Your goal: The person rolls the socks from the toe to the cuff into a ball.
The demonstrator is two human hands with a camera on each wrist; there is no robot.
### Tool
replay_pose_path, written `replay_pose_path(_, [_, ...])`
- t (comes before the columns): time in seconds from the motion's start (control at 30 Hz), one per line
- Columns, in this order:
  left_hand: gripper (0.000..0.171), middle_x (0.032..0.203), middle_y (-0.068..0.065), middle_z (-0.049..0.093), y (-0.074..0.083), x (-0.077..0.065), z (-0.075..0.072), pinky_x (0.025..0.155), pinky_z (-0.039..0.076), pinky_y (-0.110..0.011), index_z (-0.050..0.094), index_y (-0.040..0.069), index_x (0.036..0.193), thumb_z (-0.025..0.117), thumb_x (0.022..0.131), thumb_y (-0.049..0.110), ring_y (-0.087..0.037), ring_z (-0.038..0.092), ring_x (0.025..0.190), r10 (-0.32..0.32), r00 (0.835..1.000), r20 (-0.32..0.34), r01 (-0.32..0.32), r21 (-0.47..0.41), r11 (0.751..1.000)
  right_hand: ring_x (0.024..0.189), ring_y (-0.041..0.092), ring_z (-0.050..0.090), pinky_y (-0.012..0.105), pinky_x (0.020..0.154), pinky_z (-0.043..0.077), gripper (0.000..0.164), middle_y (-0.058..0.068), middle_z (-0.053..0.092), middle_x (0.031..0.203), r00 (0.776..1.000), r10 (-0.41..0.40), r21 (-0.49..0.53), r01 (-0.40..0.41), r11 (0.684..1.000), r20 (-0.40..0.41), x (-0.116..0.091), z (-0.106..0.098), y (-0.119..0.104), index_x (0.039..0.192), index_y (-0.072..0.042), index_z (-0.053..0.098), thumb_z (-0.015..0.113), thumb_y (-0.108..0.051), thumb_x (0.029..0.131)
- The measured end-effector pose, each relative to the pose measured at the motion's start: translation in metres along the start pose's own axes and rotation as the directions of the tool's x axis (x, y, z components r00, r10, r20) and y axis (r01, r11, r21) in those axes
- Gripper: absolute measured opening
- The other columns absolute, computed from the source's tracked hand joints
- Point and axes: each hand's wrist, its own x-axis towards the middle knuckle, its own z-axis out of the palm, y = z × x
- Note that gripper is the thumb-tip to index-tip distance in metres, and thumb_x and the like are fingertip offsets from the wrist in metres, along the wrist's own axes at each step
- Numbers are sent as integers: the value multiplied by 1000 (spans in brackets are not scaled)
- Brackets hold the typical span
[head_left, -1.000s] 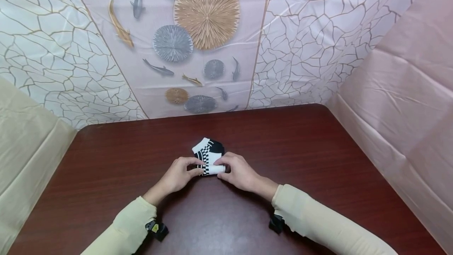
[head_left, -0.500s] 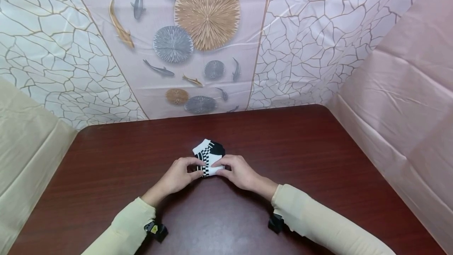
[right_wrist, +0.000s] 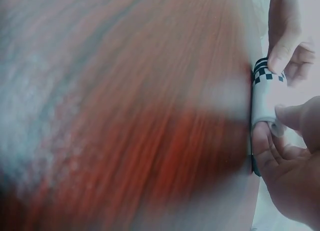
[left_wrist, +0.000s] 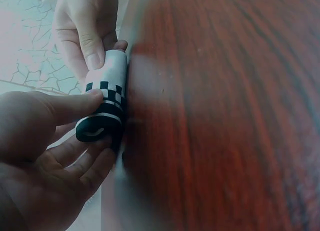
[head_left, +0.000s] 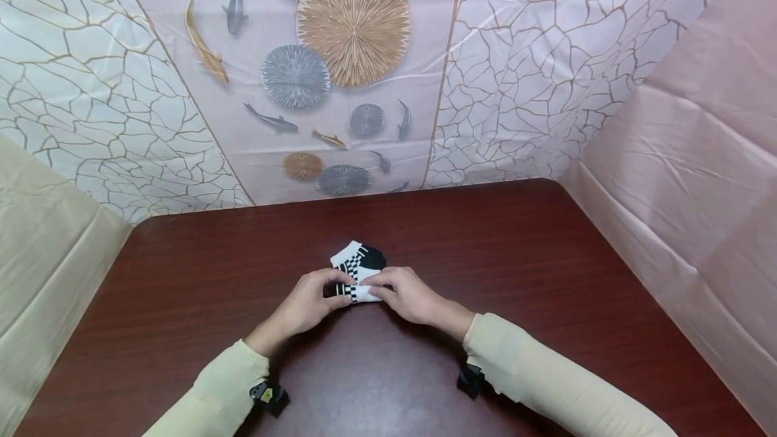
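Note:
A black-and-white ankle sock [head_left: 360, 263] with a checkered band lies on the table in the head view, its near end rolled up. The left wrist view shows the roll [left_wrist: 113, 71] as a tight cylinder, dark at one end and white at the other. My left hand [head_left: 308, 301] pinches the roll's checkered and dark end between thumb and fingers. On the white end, my right hand [head_left: 409, 295] grips with the thumb on the near side. In the right wrist view the white end [right_wrist: 265, 98] shows a spiral edge by the fingers. The sock's far part lies flat, with a white cuff and a black patch.
The dark red-brown wooden table [head_left: 388, 369] extends around both arms. A patterned cloth [head_left: 522, 86] hangs behind its far edge, and plain cloths hang at both sides. Black wrist devices [head_left: 270, 396] sit under both cuffs.
My right hand has shifted slightly left along the sock, and its fingers have changed their hold on the rolled end. My left hand stays in nearly the same place.

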Motion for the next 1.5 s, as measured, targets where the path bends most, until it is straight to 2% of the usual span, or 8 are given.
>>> replay_pose_path(0.13, [19, 103, 0, 73, -1, 1, -1, 90, 50, -43, 76, 12, 104, 78, 86, 5, -18, 65, 100, -26, 1000, 5, 26, -15, 1000, 101, 20, 66, 33, 87, 51, 22, 6, 73, 111, 1000, 0, -34, 0, 999, -5, 1, 0, -2, 116, -5, 74, 67, -5, 96])
replay_pose_path(0.33, [18, 102, 1, 73, -1, 3, -2, 88, 50, -41, 77, 11, 105, 77, 88, 5, -18, 64, 98, -87, 996, -4, 87, -29, 996, 88, 17, 58, 30, 76, 48, 32, 5, 66, 106, 999, 32, -62, -33, 998, -21, 1, 0, -3, 121, -7, 72, 76, -9, 89])
replay_pose_path(0.5, [17, 102, 1, 73, -2, 2, -2, 88, 50, -42, 77, 11, 105, 75, 89, 5, -18, 64, 100, -107, 994, -12, 106, -31, 994, 94, 15, 57, 29, 80, 48, 42, 4, 63, 114, 1000, -2, -73, 4, 997, 18, 0, 2, -2, 125, -12, 69, 81, -8, 84])
replay_pose_path(0.63, [17, 103, 1, 74, -1, 1, -2, 90, 50, -44, 77, 11, 105, 74, 90, 5, -19, 64, 102, -110, 994, -15, 109, -48, 993, 97, 16, 59, 31, 83, 49, 40, 5, 65, 115, 999, -29, -69, 30, 997, 18, 1, 4, -2, 123, -11, 69, 79, -4, 85])
replay_pose_path(0.8, [17, 104, 0, 74, -1, 1, -1, 91, 50, -43, 78, 12, 105, 76, 89, 7, -19, 65, 103, -113, 993, -22, 112, -43, 993, 101, 17, 63, 33, 88, 50, 32, 5, 69, 113, 1000, -8, -49, 8, 999, -5, 1, 4, -2, 119, -11, 73, 77, -4, 87])
replay_pose_path(0.9, [19, 106, -2, 74, -1, 0, -1, 92, 50, -42, 78, 12, 106, 78, 88, 8, -19, 65, 103, -103, 994, -26, 102, -30, 994, 103, 17, 63, 34, 90, 50, 29, 4, 70, 112, 1000, 13, -26, -13, 1000, -5, 1, 5, -2, 117, -11, 74, 76, -6, 89])
replay_pose_path(1.17, [30, 106, -1, 69, 1, -1, -3, 93, 47, -44, 74, 11, 108, 82, 81, 3, -21, 62, 103, -12, 999, -34, 12, 6, 1000, 102, 17, 65, 36, 86, 52, 25, 4, 73, 111, 998, 60, 56, -61, 997, 17, 4, 2, 2, 115, -8, 75, 73, -5, 91])
replay_pose_path(1.5, [37, 106, 0, 68, 2, -3, -2, 95, 48, -42, 75, 10, 109, 85, 75, 1, -20, 62, 103, -4, 1000, 7, 3, 56, 998, 104, 16, 64, 32, 86, 50, 24, 2, 73, 114, 993, 104, 58, -108, 992, 59, 5, -1, 1, 118, -10, 74, 67, -5, 95])
